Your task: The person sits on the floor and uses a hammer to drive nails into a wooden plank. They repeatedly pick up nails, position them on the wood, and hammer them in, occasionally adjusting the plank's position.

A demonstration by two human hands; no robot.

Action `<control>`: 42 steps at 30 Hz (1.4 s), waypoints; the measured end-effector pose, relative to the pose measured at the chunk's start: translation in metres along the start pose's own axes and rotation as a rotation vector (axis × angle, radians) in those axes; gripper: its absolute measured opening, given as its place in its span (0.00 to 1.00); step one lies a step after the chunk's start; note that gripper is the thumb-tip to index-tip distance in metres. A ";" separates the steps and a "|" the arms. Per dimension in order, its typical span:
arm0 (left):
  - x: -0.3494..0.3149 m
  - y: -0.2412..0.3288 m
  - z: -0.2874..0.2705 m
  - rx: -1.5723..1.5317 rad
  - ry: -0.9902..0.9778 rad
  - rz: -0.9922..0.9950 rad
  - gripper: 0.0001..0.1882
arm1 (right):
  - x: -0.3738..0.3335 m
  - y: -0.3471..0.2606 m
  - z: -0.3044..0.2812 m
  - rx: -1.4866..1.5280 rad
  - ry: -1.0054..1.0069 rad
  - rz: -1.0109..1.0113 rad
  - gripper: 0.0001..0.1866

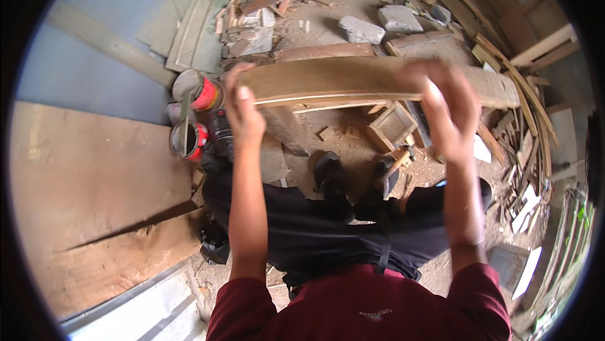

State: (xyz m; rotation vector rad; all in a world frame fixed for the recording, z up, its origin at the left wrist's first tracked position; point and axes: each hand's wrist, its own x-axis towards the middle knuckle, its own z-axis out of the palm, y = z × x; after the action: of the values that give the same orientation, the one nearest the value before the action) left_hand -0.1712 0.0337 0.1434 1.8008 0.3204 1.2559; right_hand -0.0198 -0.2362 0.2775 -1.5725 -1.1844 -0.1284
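A long wooden plank (328,79) spans crosswise in front of me, raised above the floor. My left hand (244,106) is closed around its left end, with the thumb on the near side. Farther right, my right hand (449,104) grips the same plank, fingers over the top and thumb on the near face; motion smears its fingers. The plank's right end sticks out past that hand. Beneath the plank, a small wooden frame (392,127) lies tilted on the floor. A hammer with a wooden handle (397,164) is beside my right shoe.
Red paint cans (200,139) stand at the left, beside a large wooden board (101,177). Concrete blocks (362,29) and a heap of wood scraps (252,26) lie on the far floor. Long wood strips (510,70) and offcuts line the right side.
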 end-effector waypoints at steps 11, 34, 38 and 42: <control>0.000 -0.010 -0.001 -0.104 0.100 -0.129 0.31 | -0.344 0.269 0.069 -0.609 0.033 1.423 0.34; -0.005 0.022 0.027 -0.116 0.060 0.023 0.21 | -0.211 -0.030 0.000 0.277 -0.213 0.711 0.17; -0.012 0.030 0.025 -0.185 0.020 -0.019 0.21 | -0.085 -0.072 -0.007 0.138 -0.469 0.407 0.25; -0.023 0.038 0.023 -0.250 0.045 -0.029 0.22 | -0.003 -0.098 0.012 0.225 -0.425 0.311 0.24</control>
State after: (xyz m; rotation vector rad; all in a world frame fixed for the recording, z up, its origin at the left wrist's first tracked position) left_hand -0.1719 -0.0142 0.1567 1.5516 0.2037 1.2586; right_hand -0.0984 -0.2395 0.3372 -1.6033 -1.2059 0.5485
